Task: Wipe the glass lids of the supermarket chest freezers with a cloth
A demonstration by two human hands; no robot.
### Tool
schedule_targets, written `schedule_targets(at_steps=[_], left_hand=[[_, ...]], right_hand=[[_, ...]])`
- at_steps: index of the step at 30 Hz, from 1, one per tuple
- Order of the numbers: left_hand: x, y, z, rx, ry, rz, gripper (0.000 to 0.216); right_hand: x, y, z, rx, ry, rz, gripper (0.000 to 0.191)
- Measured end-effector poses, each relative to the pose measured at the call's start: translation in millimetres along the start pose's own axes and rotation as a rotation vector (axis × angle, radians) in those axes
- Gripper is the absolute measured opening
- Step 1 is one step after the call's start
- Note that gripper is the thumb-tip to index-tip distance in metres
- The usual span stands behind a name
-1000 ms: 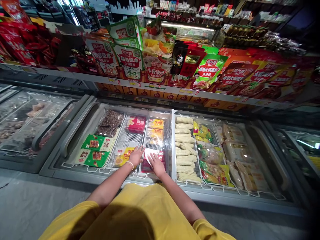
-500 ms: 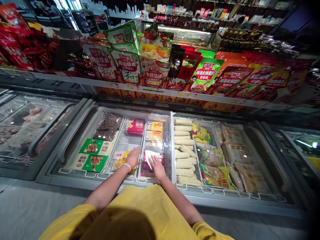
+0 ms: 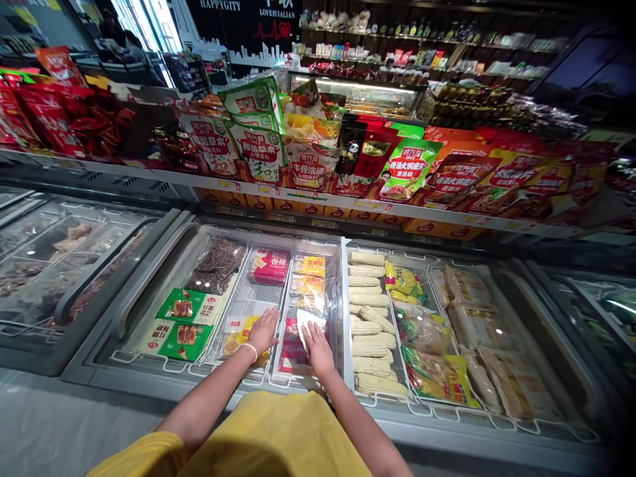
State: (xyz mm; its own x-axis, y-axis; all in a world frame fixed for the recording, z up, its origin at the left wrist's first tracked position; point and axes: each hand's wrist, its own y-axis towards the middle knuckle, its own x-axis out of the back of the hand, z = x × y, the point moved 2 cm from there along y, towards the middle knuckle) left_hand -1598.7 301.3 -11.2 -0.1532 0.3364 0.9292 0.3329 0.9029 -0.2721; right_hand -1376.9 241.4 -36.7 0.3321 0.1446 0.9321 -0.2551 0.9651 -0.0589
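My left hand (image 3: 264, 330) lies flat with its fingers spread on the clear lid of a chest freezer, above a yellow food packet (image 3: 238, 338). A pale band circles that wrist. On the same lid, my right hand (image 3: 319, 351) presses down on a white cloth (image 3: 305, 320), its fingers over the cloth; whether it is cloth or tissue is hard to tell. Red packets (image 3: 292, 358) lie below the glass beneath it. Orange-yellow boxes (image 3: 308, 290) sit just beyond, also under the lid.
White corn cobs (image 3: 370, 324) fill the basket to the right, beside bagged foods (image 3: 427, 318). Green packets (image 3: 186, 341) lie at left. A shelf (image 3: 322, 201) of upright soup-base pouches (image 3: 407, 165) runs behind the freezer. Another freezer (image 3: 69, 265) adjoins at left.
My right hand and the white cloth have slid slightly to the right across the lid. My left hand stays in about the same place. The view has tilted up a little.
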Motion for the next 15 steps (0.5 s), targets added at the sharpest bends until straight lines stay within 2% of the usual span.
schedule_targets(at_steps=[7,12,13,15], left_hand=[[2.7,-2.5,-2.0,-0.001,0.01,0.005,0.093],[2.5,-1.3,-1.8,-0.005,-0.005,0.005,0.094],[3.2,-1.2,-1.9,-0.005,-0.012,0.01,0.095],[5.4,-1.7,-2.6,-0.001,-0.025,0.022,0.096]], right_hand=[[-0.3,-0.5,3.6,-0.048,-0.031,-0.011,0.09],[11.9,7.4,-14.3,0.201,-0.054,0.128,0.09],[17.1,10.6,-20.9,0.179,-0.053,0.126,0.089],[25.5,15.8,-31.3,-0.002,-0.049,0.041,0.088]])
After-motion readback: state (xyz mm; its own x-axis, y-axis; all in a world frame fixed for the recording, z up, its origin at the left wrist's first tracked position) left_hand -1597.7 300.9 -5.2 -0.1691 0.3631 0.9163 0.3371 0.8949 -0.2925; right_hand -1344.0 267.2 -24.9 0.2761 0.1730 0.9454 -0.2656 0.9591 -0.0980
